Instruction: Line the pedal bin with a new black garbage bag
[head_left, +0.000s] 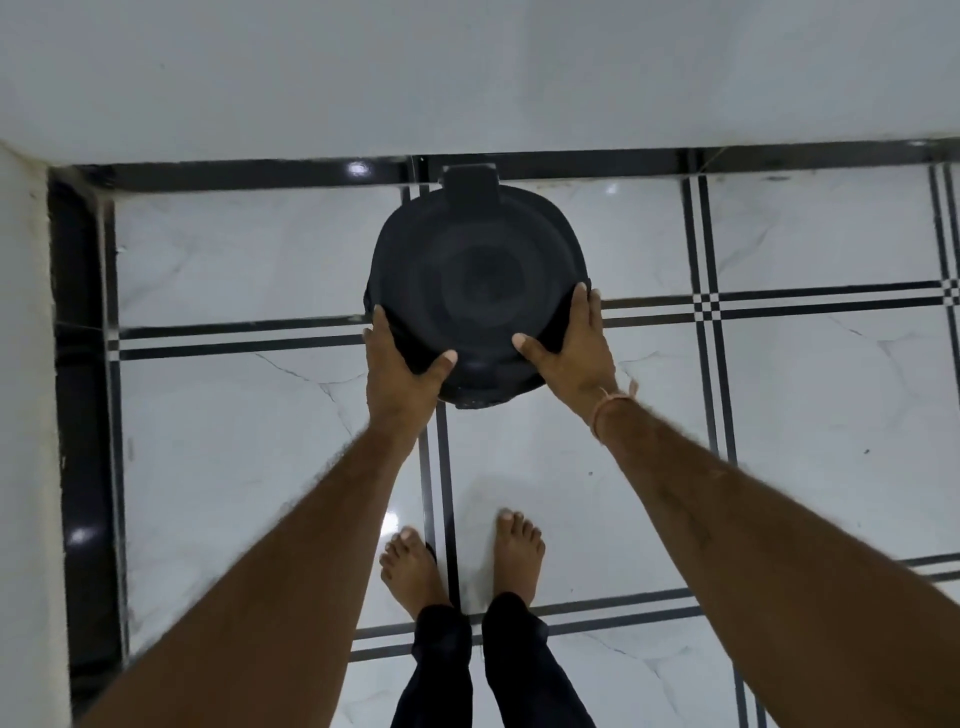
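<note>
Left hand and right hand grip the pedal bin rim, thumbs inside; tuck the garbage bag evenly under the fingers.

Between the fingers, the pedal bin looks like smooth, matt black plastic. Around the fingers, the floor is glossy white marble-look tile with black stripes; the wall beyond is matt white.

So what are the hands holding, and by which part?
The pedal bin, by its top rim: left hand on the left side, right hand on the right.
</note>
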